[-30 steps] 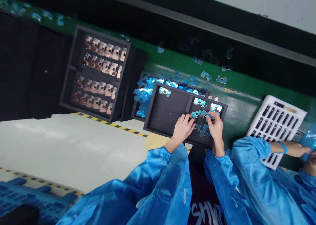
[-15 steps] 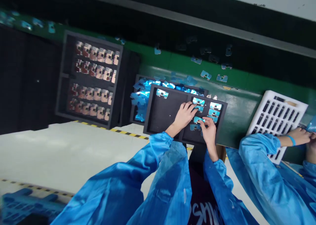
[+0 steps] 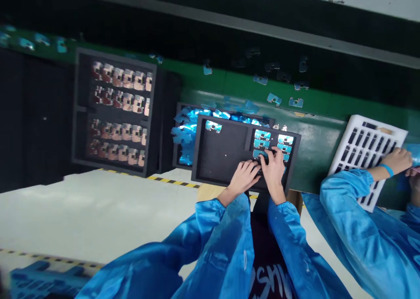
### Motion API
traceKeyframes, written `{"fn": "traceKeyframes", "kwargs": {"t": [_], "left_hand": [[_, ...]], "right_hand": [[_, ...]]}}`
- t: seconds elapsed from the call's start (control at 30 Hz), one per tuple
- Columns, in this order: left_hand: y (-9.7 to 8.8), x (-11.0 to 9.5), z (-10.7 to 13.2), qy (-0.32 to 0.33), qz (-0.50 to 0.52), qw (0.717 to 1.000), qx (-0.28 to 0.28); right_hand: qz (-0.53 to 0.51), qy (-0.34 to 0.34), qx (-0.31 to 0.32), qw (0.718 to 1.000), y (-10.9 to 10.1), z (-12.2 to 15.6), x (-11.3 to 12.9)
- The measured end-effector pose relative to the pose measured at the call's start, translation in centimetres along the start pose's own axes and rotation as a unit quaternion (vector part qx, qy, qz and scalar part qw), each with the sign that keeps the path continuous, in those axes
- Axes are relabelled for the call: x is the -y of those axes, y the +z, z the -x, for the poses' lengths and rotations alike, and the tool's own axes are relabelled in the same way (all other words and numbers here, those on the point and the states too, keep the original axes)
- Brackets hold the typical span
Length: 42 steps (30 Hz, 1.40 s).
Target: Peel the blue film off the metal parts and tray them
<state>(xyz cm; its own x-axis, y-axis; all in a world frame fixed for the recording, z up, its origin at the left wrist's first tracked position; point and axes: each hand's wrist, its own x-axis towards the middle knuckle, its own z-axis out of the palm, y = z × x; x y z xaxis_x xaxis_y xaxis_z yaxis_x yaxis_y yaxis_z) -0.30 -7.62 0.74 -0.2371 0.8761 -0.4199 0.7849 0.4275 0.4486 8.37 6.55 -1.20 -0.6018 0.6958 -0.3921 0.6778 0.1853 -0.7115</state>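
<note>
A shallow black tray [image 3: 226,154] with a divider lies on the bench in front of me. Small metal plates with blue film [image 3: 262,135] form two columns in its right half, and a single such plate [image 3: 213,126] sits at its top left. My left hand [image 3: 243,177] rests over the divider, fingertips reaching the lower end of the left column; what lies beneath them is hidden. Beside it, my right hand [image 3: 274,170] has bent, parted fingers touching a blue-filmed plate [image 3: 259,154] lying in that column. Neither hand visibly lifts a plate.
Loose blue film [image 3: 185,137] fills a tray behind mine. To the left stands a black tray of copper-coloured parts [image 3: 123,130]. Scattered blue plates [image 3: 274,99] lie on the green bench. At right, a co-worker's hand [image 3: 397,161] is over a white tray [image 3: 348,135] of black parts.
My left hand has moved down from the upper plates to the lower part of the column. My right fingers have moved slightly up, and the plate formerly pinched there now lies in the column.
</note>
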Motion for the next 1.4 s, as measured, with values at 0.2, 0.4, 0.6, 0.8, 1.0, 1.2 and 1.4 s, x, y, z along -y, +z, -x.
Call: {"fn": "traceKeyframes", "kwargs": {"t": [0.2, 0.4, 0.6, 0.8, 1.0, 1.2, 1.4], "left_hand": [[-0.7, 1.2, -1.2, 0.027, -0.052, 0.995, -0.076], [-2.9, 2.8, -2.7, 0.093, -0.048, 0.979, -0.175], [-9.4, 5.1, -18.5, 0.074, -0.01, 0.983, -0.169], [-10.3, 6.4, -30.9, 0.091, -0.094, 0.991, -0.035], [-10.2, 7.6, -32.1, 0.088, -0.061, 0.994, -0.002], [-11.9, 10.1, -34.1, 0.066, 0.095, 0.993, -0.018], [-14.4, 14.4, -36.6, 0.072, 0.077, 0.994, -0.033]], "right_hand": [[-0.026, -0.042, -0.079, 0.996, -4.5, 0.5, -0.2], [-0.01, -0.131, -0.184, 0.974, -11.3, -11.2, -1.4], [0.224, -0.221, -0.016, 0.949, -11.8, -26.3, -4.7], [0.26, -0.211, 0.048, 0.941, -11.9, -29.9, -7.1], [0.253, -0.254, 0.029, 0.933, -14.5, -34.2, -7.1], [0.247, -0.25, 0.018, 0.936, -15.1, -37.6, -7.3], [0.131, -0.149, 0.108, 0.974, -16.0, -39.6, -6.8]]}}
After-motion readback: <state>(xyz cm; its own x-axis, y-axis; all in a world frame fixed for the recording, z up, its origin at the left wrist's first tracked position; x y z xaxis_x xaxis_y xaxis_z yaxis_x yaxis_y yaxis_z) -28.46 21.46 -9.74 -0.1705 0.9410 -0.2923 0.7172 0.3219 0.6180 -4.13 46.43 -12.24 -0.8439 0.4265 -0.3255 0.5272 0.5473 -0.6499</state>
